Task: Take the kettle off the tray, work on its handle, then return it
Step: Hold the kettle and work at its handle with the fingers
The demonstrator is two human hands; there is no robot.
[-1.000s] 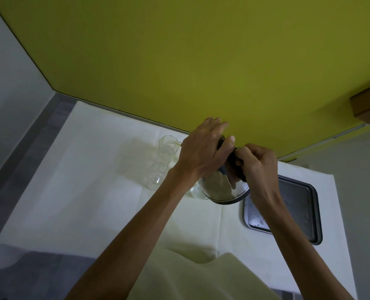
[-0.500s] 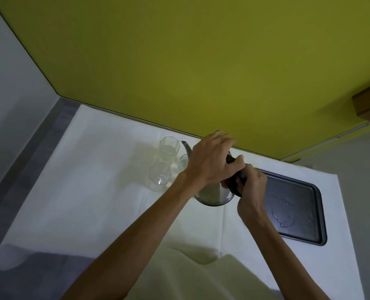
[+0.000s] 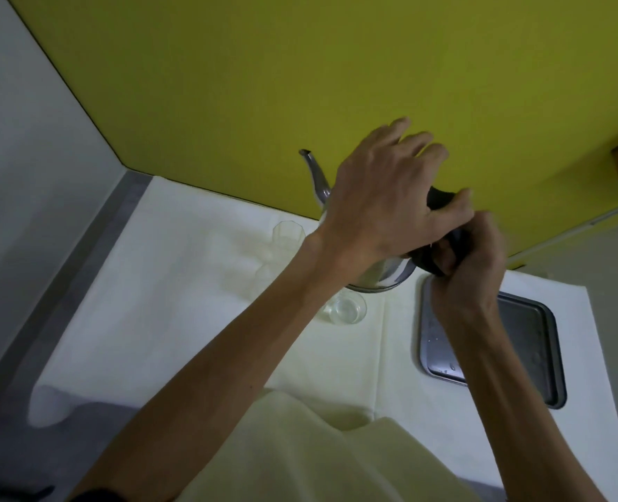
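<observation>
A shiny steel kettle (image 3: 387, 275) with a long thin spout is held in the air above the white table, left of the tray. My left hand (image 3: 383, 208) lies over its top and grips it, hiding most of the body. My right hand (image 3: 470, 259) is closed around the black handle (image 3: 441, 199) at the kettle's right side. The dark metal tray (image 3: 539, 335) lies flat on the cloth at the right, wet with a few drops, nothing standing on it.
Clear drinking glasses stand on the white cloth: one (image 3: 287, 235) near the yellow wall and one (image 3: 347, 307) below the kettle. A yellow wall (image 3: 264, 85) rises behind the table. A pale folded cloth (image 3: 318, 454) lies at the near edge.
Both hands have raised the kettle higher off the table, so its spout now shows against the yellow wall. The grip on top and handle is unchanged.
</observation>
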